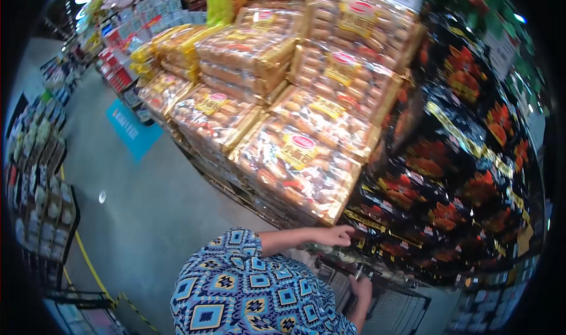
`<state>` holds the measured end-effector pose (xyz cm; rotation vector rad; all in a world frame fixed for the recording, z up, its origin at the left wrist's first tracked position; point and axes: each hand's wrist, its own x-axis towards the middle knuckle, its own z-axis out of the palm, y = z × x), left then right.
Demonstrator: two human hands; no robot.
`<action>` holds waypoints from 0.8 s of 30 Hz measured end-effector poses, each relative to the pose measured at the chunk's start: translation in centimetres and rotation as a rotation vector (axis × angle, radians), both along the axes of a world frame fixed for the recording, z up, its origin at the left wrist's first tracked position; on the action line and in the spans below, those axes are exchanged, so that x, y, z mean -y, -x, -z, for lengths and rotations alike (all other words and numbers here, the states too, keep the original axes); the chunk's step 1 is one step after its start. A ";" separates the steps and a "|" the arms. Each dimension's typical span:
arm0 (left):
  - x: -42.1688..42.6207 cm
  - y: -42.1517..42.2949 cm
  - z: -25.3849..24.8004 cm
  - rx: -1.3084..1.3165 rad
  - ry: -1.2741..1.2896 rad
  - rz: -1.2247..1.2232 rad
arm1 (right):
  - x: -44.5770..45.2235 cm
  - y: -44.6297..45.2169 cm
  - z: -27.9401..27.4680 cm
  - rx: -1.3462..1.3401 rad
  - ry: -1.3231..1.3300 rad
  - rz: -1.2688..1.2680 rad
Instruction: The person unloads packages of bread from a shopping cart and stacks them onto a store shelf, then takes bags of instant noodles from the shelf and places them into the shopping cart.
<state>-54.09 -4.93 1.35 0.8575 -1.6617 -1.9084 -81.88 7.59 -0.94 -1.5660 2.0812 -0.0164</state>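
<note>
My left hand is stretched out across my body, its index finger extended and the other fingers partly curled, with nothing visible in it. It is just below the front corner of a clear pack of small bread rolls with gold edging and a yellow-and-red label; I cannot tell whether they touch. Lower right, my right hand is closed around the handle of a shopping cart, whose wire basket shows beside it. Black bags with orange-red pictures are stacked to the right of the bread.
More bread packs rise in tiers behind, with yellow packs farther left. A grey aisle floor runs along the left, bearing a blue floor sign and a yellow line. Stocked shelves stand at far left.
</note>
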 end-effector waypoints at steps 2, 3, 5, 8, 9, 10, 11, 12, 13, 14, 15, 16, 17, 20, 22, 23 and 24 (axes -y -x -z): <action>-0.5 -0.5 -0.2 0.011 0.028 0.122 | 1.1 1.9 -0.4 0.128 0.200 -0.036; -0.8 -0.7 -0.2 0.022 0.007 0.146 | 2.2 3.2 0.1 0.352 0.314 0.049; -1.4 -1.5 -0.4 0.026 -0.016 0.165 | 3.9 3.0 -1.6 0.783 0.418 0.210; -2.2 -2.5 -0.2 0.103 -0.001 0.161 | 7.3 -0.8 -7.9 1.058 0.395 0.407; -2.5 -2.9 0.0 0.105 -0.046 0.136 | 8.3 -0.8 -7.9 1.151 0.392 0.375; -2.6 -3.5 0.1 0.108 -0.090 0.102 | 9.4 -1.3 -7.9 1.249 0.382 0.335; -2.6 -4.2 0.2 0.107 -0.094 0.070 | 10.2 -2.0 -7.8 1.090 0.415 0.357; -2.9 -5.1 -1.2 0.108 -0.142 0.074 | 10.9 -2.5 -7.9 1.116 0.380 0.335; -3.1 -5.9 -1.8 0.108 -0.191 0.079 | 11.4 -3.1 -7.8 1.131 0.375 0.355; -3.0 -6.4 -1.4 0.107 -0.193 0.043 | 12.0 -3.5 -7.6 1.146 0.373 0.373; -3.1 -6.7 -1.3 0.093 -0.179 0.015 | 12.6 -3.7 -7.6 1.129 0.367 0.385; -3.2 -7.2 -1.1 0.080 -0.165 -0.007 | 13.1 -4.0 -7.7 1.174 0.361 0.412; -3.2 -7.6 -1.0 0.086 -0.153 -0.027 | 13.7 -4.0 -7.8 1.195 0.359 0.413; -3.3 -7.8 1.4 0.052 -0.133 -0.123 | 15.5 -4.0 -8.7 1.236 0.415 0.385; -3.2 -8.0 2.9 0.033 -0.172 -0.106 | 16.4 -4.0 -9.2 1.262 0.357 0.430; -3.1 -8.1 3.6 0.016 -0.209 -0.079 | 16.4 -4.1 -9.3 1.263 0.352 0.424; -3.1 -8.3 3.3 0.015 -0.209 -0.085 | 16.3 -4.4 -9.4 1.235 0.352 0.414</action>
